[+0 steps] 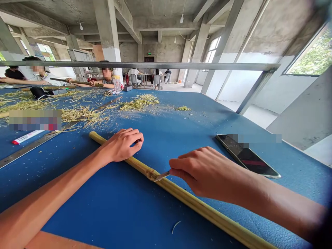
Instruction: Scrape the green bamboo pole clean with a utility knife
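Note:
A long yellow-green bamboo pole (197,203) lies slantwise across the blue table, running from upper left to the bottom right edge. My left hand (124,143) is closed over its far part, fingers curled and partly hiding the pole. In my right hand (190,169) is a small knife (162,176); most of its handle is hidden by my fingers. The blade's tip touches the pole just beside a ringed node (149,173). One thin curled shaving (175,227) lies on the table near me.
A phone (246,155) lies right of my right hand. At left are a steel ruler (33,146), a red-capped marker (27,137) and heaps of bamboo shavings (85,116). A metal rail (166,65) crosses beyond the table (103,214). Across it, a person (106,77) holds another pole.

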A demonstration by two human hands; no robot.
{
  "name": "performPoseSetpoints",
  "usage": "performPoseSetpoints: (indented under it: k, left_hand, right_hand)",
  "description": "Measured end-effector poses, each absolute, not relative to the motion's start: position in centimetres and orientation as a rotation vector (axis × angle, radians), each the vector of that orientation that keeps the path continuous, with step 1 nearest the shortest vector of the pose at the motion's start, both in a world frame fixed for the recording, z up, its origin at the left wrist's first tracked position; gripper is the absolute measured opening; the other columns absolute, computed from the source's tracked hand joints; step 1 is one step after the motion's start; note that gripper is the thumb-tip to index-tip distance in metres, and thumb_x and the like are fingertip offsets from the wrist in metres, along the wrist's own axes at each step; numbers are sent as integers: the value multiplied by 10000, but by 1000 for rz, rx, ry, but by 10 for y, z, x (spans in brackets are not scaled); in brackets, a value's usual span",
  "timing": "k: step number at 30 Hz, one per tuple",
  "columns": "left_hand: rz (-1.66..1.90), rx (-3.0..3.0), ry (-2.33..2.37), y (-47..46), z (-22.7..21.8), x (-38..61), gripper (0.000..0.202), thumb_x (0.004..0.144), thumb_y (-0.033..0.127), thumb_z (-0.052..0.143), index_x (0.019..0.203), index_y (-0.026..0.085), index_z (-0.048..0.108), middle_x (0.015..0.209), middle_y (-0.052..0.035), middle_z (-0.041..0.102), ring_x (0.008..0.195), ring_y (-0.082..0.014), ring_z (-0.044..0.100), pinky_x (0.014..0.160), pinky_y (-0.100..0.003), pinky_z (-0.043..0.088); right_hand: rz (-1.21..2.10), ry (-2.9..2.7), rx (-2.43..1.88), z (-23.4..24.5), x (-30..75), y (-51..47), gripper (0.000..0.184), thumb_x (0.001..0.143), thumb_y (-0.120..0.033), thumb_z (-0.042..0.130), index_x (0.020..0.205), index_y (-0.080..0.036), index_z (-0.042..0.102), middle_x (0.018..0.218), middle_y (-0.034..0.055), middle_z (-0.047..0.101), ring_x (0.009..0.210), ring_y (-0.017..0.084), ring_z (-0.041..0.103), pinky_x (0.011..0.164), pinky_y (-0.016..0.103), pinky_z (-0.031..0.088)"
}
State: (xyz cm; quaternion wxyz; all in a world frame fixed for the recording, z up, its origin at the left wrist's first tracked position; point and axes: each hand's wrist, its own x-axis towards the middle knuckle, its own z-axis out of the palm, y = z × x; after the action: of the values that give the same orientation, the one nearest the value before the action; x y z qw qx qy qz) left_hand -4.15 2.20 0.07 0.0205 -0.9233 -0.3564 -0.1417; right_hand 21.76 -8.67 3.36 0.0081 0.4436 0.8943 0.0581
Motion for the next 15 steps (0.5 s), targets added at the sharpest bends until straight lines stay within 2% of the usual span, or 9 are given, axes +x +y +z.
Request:
performPoseSetpoints:
  k: [7, 10, 15]
  left_hand:
    - [-423, -2860, -1105, 22, 2, -41, 224, 992, 301, 376, 897, 217, 560, 900, -3, 591, 844, -187, 521, 806, -323, 355]
    - [-412, -2874, -1090, 24, 2, -41, 239, 1001, 315, 364, 908, 220, 562, 904, -3, 590, 846, -188, 520, 813, -329, 353]
    - [-444, -2885, -1075, 28, 1, -43, 273, 1001, 357, 355, 900, 230, 574, 891, -12, 602, 820, -198, 528, 793, -328, 352]
  right_hand:
    - [129, 2747, 1397, 37, 230, -95, 210, 1020, -334, 509, 867, -343, 651, 697, -59, 676, 645, 201, 650, 572, 329, 225]
    - [51, 2694, 1391, 42, 243, -105, 249, 1022, -339, 508, 812, -327, 642, 672, -65, 653, 614, 182, 622, 561, 325, 226]
    - [-229, 2612, 1425, 48, 274, -135, 269, 1034, -328, 481, 816, -309, 637, 763, -46, 663, 756, 198, 626, 644, 316, 326]
